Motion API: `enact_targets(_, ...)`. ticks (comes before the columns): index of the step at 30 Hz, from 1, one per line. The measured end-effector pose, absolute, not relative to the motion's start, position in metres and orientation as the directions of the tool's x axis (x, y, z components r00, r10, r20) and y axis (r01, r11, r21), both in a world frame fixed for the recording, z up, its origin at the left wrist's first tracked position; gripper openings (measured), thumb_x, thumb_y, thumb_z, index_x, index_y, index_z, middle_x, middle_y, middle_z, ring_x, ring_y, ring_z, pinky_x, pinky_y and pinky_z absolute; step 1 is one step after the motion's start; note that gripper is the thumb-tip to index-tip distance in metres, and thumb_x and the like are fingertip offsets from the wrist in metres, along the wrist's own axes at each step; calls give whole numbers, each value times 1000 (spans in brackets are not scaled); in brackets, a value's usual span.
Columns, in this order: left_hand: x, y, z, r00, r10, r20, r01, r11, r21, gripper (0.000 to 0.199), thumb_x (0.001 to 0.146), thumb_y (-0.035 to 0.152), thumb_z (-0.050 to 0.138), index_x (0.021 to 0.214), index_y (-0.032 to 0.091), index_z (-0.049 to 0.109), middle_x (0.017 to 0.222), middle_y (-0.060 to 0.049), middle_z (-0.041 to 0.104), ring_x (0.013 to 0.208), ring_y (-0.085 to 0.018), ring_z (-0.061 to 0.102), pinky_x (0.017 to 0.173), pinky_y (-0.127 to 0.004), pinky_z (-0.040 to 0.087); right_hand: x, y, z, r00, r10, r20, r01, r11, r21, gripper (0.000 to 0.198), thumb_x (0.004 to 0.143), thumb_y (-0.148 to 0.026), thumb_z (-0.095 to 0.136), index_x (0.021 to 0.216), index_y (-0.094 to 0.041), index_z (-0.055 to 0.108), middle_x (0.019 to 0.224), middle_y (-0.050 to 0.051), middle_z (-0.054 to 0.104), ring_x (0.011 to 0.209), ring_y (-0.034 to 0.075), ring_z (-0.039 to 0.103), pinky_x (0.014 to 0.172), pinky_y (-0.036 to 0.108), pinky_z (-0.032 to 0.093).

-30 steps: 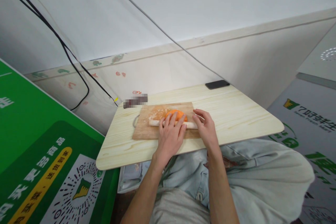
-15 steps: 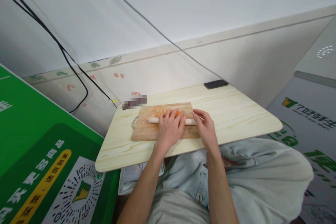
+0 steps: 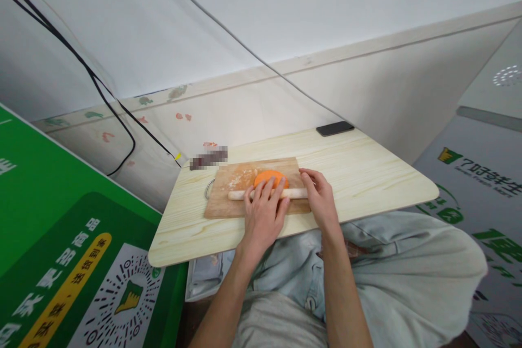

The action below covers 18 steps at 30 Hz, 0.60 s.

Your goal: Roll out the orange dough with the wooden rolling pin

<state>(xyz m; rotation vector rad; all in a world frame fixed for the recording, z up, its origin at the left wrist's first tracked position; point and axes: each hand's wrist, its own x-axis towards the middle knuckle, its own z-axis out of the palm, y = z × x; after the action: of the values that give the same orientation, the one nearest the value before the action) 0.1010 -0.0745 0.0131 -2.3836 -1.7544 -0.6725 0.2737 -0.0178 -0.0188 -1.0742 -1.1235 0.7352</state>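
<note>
One pin (image 3: 296,193) lies across one board (image 3: 222,209) on the bench (image 3: 367,174), one orange dough (image 3: 269,174) at its far side. The left hand (image 3: 264,215) spreads open fingers over the pin; the right hand (image 3: 322,198) curls at its right end, grip unclear.

Rolling pin (image 3: 296,193): rolled back toward the person since half a second ago, when it lay farther across the board.
Left hand (image 3: 264,215): drawn back along with the pin, its fingertips reaching less far forward.
Orange dough (image 3: 267,175): mostly covered half a second ago, now showing as a rounded piece beyond the pin.
</note>
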Motion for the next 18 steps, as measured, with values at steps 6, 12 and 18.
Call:
enact_targets(6, 101, -71, 13, 232, 889, 395, 924, -329, 197, 51, 114, 45, 44, 164, 38, 52, 169, -4, 56, 154, -29, 49, 128, -58, 35, 275, -18, -21, 275, 903, 332, 26, 338, -941, 34, 93, -55, 74, 110, -25, 77, 123, 11, 78, 115, 29, 73, 105, 50, 61)
enact_targets(12, 94, -71, 14, 275, 885, 376, 915, -361, 180, 52, 113, 44, 47, 164, 36, 52, 171, -4, 52, 157, -28, 47, 128, -55, 38, 276, -19, -21, 253, 912, 321, -11, 335, -942, 30, 88, -45, 75, 111, -26, 77, 126, 11, 77, 117, 28, 72, 109, 52, 59)
enact_targets(18, 62, -60, 20, 325, 881, 345, 858, -428, 285, 49, 117, 41, 37, 160, 27, 57, 164, -4, 61, 159, -24, 47, 127, -49, 42, 275, -18, -22, 265, 907, 326, -16, 343, -939, 30, 89, -45, 74, 111, -25, 77, 126, 11, 76, 117, 29, 72, 108, 53, 59)
